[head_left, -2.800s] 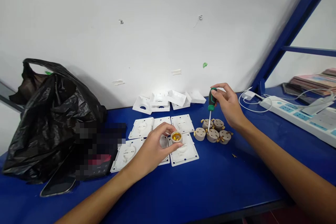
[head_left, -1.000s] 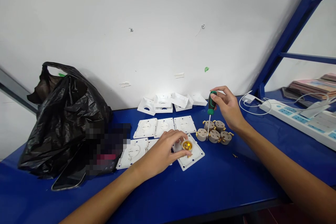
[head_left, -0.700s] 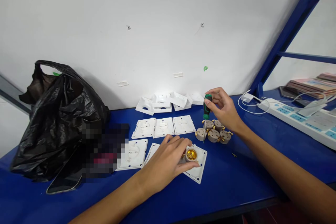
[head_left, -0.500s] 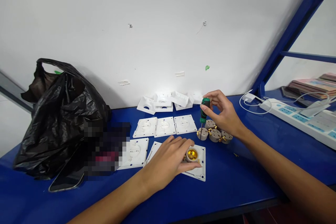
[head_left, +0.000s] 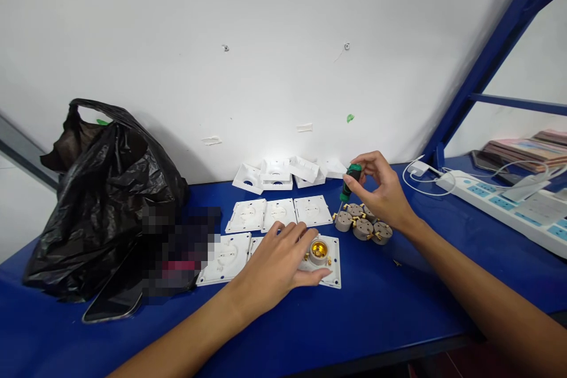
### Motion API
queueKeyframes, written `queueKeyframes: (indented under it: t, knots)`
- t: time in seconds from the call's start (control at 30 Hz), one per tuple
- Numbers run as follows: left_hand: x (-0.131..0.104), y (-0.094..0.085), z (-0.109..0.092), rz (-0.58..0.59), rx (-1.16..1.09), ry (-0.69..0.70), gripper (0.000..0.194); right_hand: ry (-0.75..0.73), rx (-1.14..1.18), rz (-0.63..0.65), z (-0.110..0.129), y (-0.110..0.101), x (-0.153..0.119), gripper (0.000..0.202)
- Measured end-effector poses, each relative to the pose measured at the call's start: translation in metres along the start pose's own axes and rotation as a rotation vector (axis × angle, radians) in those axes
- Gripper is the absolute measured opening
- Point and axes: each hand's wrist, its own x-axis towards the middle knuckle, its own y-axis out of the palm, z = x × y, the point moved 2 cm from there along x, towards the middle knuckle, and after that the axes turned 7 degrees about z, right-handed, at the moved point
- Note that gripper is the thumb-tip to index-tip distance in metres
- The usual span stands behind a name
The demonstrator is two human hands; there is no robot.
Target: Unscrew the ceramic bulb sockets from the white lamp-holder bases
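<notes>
My right hand (head_left: pixel 381 189) is closed around the green and black handle of a screwdriver (head_left: pixel 352 182). Its shaft slants down and left to the near group of round grey lamp sockets (head_left: pixel 363 228) with brass terminals; I cannot tell whether the tip touches one. My left hand (head_left: pixel 283 257) grips a white square plate (head_left: pixel 333 276), thumb at the near side and fingers at the far side of a round lamp socket (head_left: pixel 318 252) with a golden inside that sits on it. Left of this hand lies another white plate (head_left: pixel 230 266), and part of a further plate shows under the fingers.
Behind the hands are a row of white plates (head_left: pixel 278 215) and several white boxes (head_left: pixel 277 174) by the wall. A black plastic bag (head_left: pixel 110 207) and a phone (head_left: pixel 115 295) lie left. Right are small screws (head_left: pixel 397 263) and a power strip (head_left: pixel 500 198).
The plate under my left hand has shifted left and away from me and turned slightly. The screwdriver has gone from upright to tilted, its handle moving a little right.
</notes>
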Motion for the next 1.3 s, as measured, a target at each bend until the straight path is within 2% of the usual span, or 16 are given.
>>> queueKeyframes:
  t: [0.2, 0.37, 0.57, 0.7, 0.77, 0.9, 1.1, 1.2, 1.3]
  knots:
    - [0.001, 0.000, 0.004, 0.027, -0.015, -0.009, 0.034, -0.048, -0.016, 0.044, 0.007, -0.001, -0.004, 0.021]
    - [0.001, 0.001, 0.004, 0.022, -0.015, 0.002, 0.035, -0.084, -0.069, 0.171, 0.010, 0.000, -0.006, 0.027]
    - [0.002, 0.003, -0.006, 0.064, 0.075, 0.042, 0.026, -0.042, -0.100, 0.303, 0.015, 0.002, -0.007, 0.040]
    - [0.002, 0.004, -0.012, 0.078, 0.086, 0.056, 0.027, 0.002, -0.097, 0.330, 0.020, -0.012, -0.002, 0.025]
    - [0.002, 0.005, -0.013, 0.070, 0.086, 0.062, 0.029, 0.039, -0.088, 0.406, 0.019, -0.023, 0.003, 0.017]
    - [0.002, 0.007, -0.011, 0.052, 0.084, 0.074, 0.029, 0.103, -0.095, 0.670, 0.012, -0.039, 0.007, 0.014]
    - [0.000, 0.010, -0.009, 0.036, 0.050, 0.079, 0.028, 0.171, -0.101, 0.893, 0.010, -0.039, 0.006, 0.014]
    - [0.001, 0.011, -0.009, 0.034, 0.026, 0.073, 0.027, 0.176, -0.091, 0.910, 0.012, -0.034, 0.006, 0.021]
    - [0.001, 0.010, -0.009, 0.028, 0.022, 0.071, 0.027, 0.165, -0.060, 0.837, 0.012, -0.031, 0.007, 0.026]
